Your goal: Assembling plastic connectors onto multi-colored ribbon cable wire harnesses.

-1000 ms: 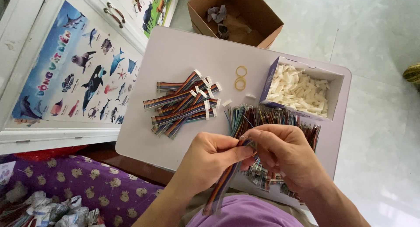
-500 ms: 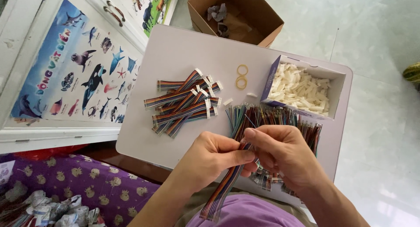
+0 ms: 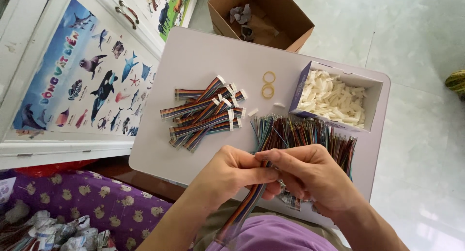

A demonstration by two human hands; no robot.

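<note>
My left hand (image 3: 231, 172) and my right hand (image 3: 310, 176) meet over the near edge of a small white table (image 3: 203, 62). Both pinch the top end of a multicoloured ribbon cable (image 3: 242, 212) that hangs down toward my lap. Just beyond my fingers lies a spread of loose coloured wires (image 3: 300, 135). Left of those sits a pile of finished ribbon cables with white connectors (image 3: 203, 113). A white box of small white plastic connectors (image 3: 334, 98) stands at the table's right side.
Two yellow rubber bands (image 3: 268, 84) lie mid-table. A brown cardboard box (image 3: 259, 16) sits on the tiled floor beyond the table. A white cabinet with sea-animal posters (image 3: 77, 81) is at left. Purple patterned fabric (image 3: 72, 202) is at lower left.
My hands stay together on the cable end with only small finger shifts. The hanging cable has swung slightly toward the left.
</note>
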